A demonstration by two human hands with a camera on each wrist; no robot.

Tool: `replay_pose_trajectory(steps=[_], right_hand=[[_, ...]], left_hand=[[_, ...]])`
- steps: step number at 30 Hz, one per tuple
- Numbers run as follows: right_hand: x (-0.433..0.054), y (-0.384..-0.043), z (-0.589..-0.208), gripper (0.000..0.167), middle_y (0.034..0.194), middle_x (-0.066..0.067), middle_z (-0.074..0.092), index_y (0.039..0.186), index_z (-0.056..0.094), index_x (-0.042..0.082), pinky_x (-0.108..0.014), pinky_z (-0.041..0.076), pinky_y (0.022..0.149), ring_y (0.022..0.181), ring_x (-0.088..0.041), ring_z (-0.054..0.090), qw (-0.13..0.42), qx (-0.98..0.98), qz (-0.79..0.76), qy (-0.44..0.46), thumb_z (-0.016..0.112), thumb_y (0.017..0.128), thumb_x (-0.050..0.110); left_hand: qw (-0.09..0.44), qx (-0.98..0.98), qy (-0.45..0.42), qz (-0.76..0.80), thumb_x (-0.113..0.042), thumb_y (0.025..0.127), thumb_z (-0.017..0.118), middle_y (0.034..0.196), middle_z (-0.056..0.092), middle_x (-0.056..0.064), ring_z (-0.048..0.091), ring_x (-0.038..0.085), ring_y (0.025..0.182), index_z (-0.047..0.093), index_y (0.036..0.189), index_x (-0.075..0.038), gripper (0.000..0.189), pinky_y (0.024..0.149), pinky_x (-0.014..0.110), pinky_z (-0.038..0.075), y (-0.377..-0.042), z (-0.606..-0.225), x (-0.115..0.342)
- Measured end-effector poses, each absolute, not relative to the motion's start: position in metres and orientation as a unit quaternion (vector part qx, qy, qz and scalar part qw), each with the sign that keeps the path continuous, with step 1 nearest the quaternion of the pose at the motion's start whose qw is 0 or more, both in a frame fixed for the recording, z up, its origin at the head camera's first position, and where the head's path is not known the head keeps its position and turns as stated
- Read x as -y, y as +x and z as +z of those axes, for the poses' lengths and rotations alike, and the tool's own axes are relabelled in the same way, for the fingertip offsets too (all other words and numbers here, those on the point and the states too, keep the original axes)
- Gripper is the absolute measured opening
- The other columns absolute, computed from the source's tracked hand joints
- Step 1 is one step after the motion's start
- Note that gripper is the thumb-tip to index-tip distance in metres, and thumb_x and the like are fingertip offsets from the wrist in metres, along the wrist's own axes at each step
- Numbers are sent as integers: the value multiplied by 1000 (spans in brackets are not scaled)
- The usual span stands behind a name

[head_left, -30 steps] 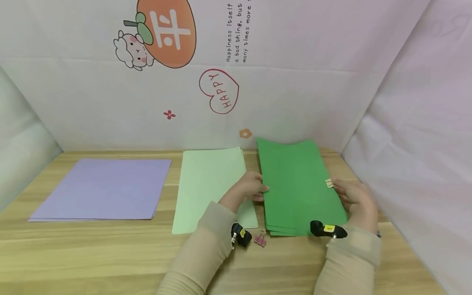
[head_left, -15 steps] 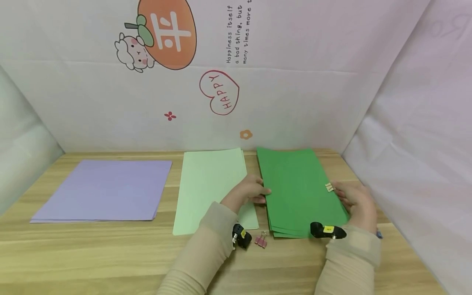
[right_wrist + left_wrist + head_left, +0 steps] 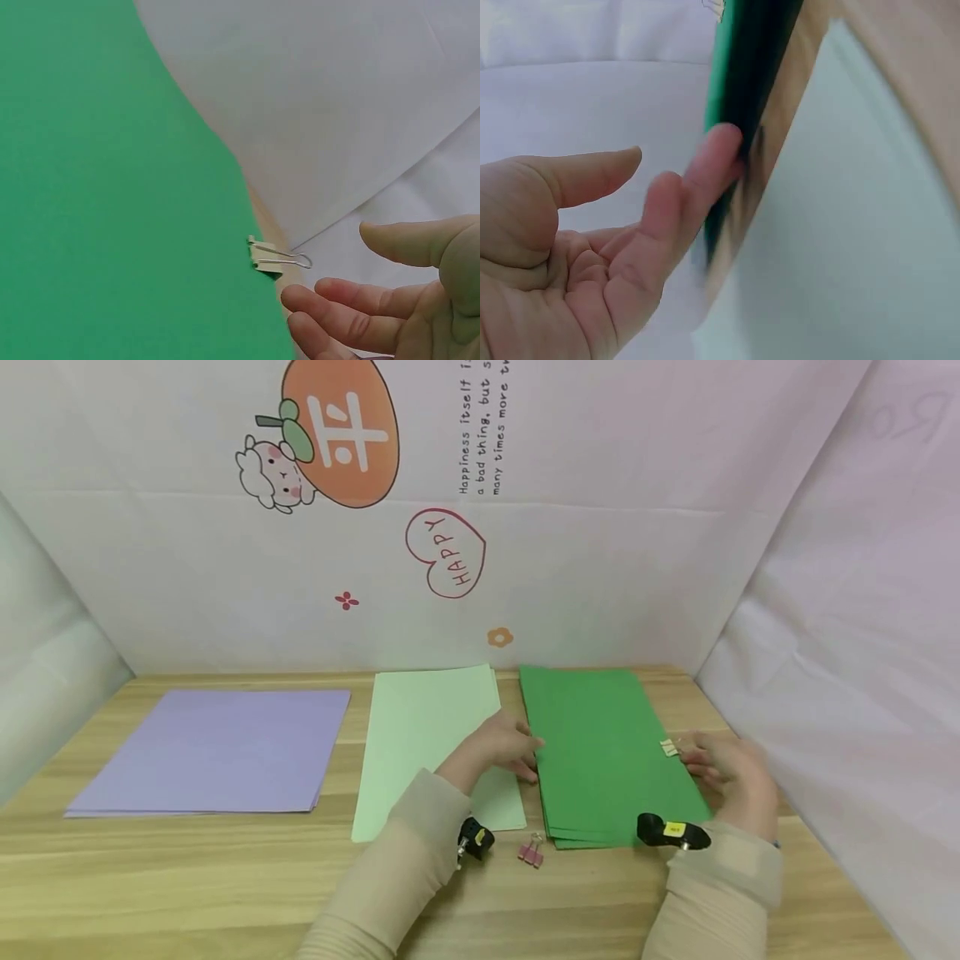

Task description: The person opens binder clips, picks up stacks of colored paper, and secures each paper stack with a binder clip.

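Note:
A stack of dark green paper lies on the table at the right, a cream binder clip fastened on its right edge. In the right wrist view the binder clip has its wire handle sticking outward. My right hand is beside it, thumb and fingers parted and holding nothing. My left hand is at the stack's left edge. In the left wrist view its thumb stands away from the fingers, which reach the edge of the green paper with nothing pinched.
Light green sheets lie under the left forearm, and purple sheets at the left. A pink binder clip lies near the green stack's front corner. White cloth walls the table's back and sides.
The green stack has come down from a slightly raised position and lies flat. Both hands have loosened: the right has drawn back from the cream binder clip, the left from the paper's edge.

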State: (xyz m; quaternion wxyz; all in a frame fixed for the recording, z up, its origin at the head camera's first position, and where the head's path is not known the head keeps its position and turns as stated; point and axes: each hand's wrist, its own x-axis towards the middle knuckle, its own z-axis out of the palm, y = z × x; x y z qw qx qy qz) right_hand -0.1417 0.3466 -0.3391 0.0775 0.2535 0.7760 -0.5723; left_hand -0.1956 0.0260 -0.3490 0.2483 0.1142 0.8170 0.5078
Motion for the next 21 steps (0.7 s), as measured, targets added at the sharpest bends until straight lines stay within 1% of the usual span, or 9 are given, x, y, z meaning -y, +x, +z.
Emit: replay_pose_trajectory(steps=[2,4,7,10,11,14,15,19,21], right_hand=[[-347,-138,-336,56,75,15,69,140,40,-7,-26,53,78,74,-6,65,79,-787,-561,246,46,105,36],[-349,-133,-331,63,76,19,68,144,37,-7,-31,50,85,77,-5,65,80,-799,-547,235,45,104,41],[-352,-127,-321,74,78,26,64,151,27,-6,-45,43,105,84,-3,59,76,-818,-526,219,44,103,48],[-352,-123,-310,77,78,30,60,153,23,-7,-56,34,113,84,4,57,58,-844,-499,190,41,104,49],[-351,-123,-306,76,78,31,59,153,23,-7,-59,31,114,83,7,56,50,-848,-494,184,41,104,49],[-344,-123,-296,74,77,32,58,153,27,-6,-56,41,106,75,12,59,22,-863,-477,163,41,104,47],[-341,-124,-292,73,77,32,58,153,28,-5,-56,42,106,75,13,59,19,-864,-477,161,42,104,47],[-328,-126,-282,75,77,34,57,151,31,-7,-54,43,100,74,15,57,13,-884,-448,134,41,103,49],[-324,-128,-278,76,78,34,58,150,32,-9,-58,41,102,73,15,55,13,-891,-437,119,42,103,50]], left_hand=[[234,-834,129,483,-20,102,58,101,73,20,75,25,77,47,140,10,49,85,34,59,-194,-343,-21],[224,-843,150,466,-20,102,57,102,74,18,75,26,84,48,140,9,48,92,38,57,-192,-337,-15],[201,-859,204,424,-23,102,56,113,73,16,73,26,99,50,141,5,48,96,43,55,-190,-331,-5],[174,-871,272,369,-22,102,55,126,68,15,66,27,114,51,142,-1,45,100,44,52,-186,-327,6],[163,-875,296,347,-22,102,55,130,66,14,63,27,120,51,142,-2,45,102,44,51,-184,-325,10],[135,-884,347,284,-22,103,54,140,60,10,56,25,131,48,145,-7,45,110,41,45,-178,-324,24],[129,-886,358,265,-22,103,54,143,58,8,53,23,134,47,146,-8,46,112,40,43,-176,-323,29],[105,-897,374,210,-26,103,55,149,52,4,45,20,141,48,147,-11,47,118,37,36,-168,-320,50],[97,-901,377,193,-28,102,56,150,50,3,40,23,144,48,146,-11,48,120,38,32,-163,-317,60]])
